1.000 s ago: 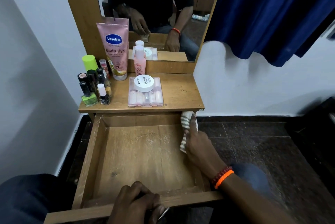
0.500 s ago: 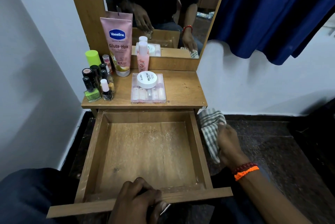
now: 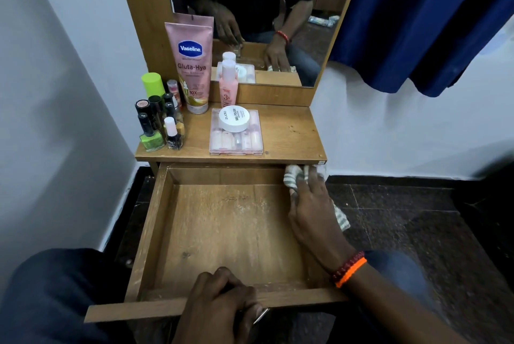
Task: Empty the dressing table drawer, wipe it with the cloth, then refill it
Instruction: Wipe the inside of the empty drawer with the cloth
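Wiping the drawer's right wall.
My right hand (image 3: 311,213) grips the cloth (image 3: 296,176) at the far-right corner; my left hand (image 3: 219,302) clasps the drawer (image 3: 150,232) front, nearer me.

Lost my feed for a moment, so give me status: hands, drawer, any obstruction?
Right hand pressing cloth on drawer's right wall, far corner. Left hand gripping drawer front. Drawer empty, pulled out. Nothing in the way.

Dim, soft light; wide-angle edge warp
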Demonstrator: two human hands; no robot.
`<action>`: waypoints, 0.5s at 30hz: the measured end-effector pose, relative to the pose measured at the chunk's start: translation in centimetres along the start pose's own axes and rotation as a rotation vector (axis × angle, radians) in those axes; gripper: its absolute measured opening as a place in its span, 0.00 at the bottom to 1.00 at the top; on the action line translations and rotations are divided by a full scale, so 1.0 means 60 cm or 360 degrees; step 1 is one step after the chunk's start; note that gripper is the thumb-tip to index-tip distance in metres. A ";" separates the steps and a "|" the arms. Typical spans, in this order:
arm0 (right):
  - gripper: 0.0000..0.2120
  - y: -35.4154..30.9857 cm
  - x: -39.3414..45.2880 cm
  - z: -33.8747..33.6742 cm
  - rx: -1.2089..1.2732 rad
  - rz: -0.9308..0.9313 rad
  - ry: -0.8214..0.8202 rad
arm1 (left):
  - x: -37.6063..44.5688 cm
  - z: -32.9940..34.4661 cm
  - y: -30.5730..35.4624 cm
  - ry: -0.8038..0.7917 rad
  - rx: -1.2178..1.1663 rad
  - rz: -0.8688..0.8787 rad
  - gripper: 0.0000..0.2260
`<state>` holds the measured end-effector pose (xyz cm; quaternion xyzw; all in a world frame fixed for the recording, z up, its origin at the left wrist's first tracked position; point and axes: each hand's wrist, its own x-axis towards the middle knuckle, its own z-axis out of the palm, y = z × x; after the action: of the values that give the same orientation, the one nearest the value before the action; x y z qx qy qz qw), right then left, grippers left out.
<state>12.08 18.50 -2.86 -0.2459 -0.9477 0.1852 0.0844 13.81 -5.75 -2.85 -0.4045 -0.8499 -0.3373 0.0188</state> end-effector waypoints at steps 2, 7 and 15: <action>0.24 -0.010 -0.001 0.006 -0.0096 -0.0047 0.0009 | 0.000 0.001 -0.001 0.0008 -0.0006 0.0005 0.07; 0.24 -0.025 0.001 0.009 -0.0136 -0.0046 0.0024 | -0.002 0.002 -0.001 -0.0022 0.0011 0.0001 0.08; 0.20 -0.084 0.037 0.047 0.0169 -0.0073 0.0080 | -0.004 0.004 -0.002 -0.0041 0.0030 -0.0005 0.08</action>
<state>7.24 14.63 -3.31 -0.2238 -0.9395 0.2269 0.1254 13.91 -5.82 -3.15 -0.4073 -0.8539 -0.3239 0.0111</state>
